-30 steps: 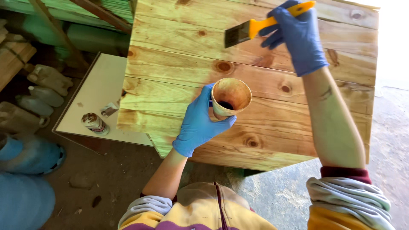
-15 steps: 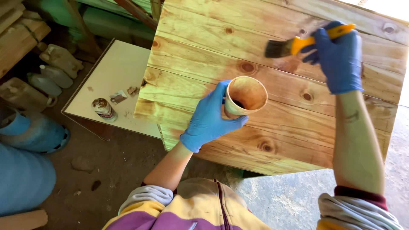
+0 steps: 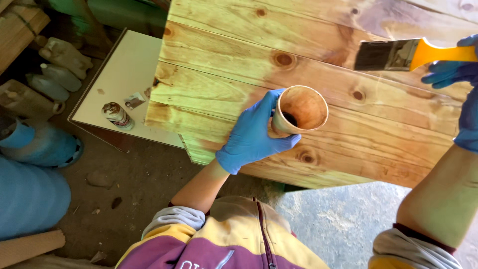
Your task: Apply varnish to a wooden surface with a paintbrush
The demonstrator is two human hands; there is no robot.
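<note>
While left hand grips cup, right hand clasps brush.

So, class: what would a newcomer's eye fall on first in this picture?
First, the pine plank panel filling the upper frame, knotty and partly stained. At centre, the blue-gloved left hand grips a stained cup above it. At upper right, the gloved right hand holds an orange-handled paintbrush over the boards.

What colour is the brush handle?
Orange, on the brush in the right hand; seen in the head view.
</note>
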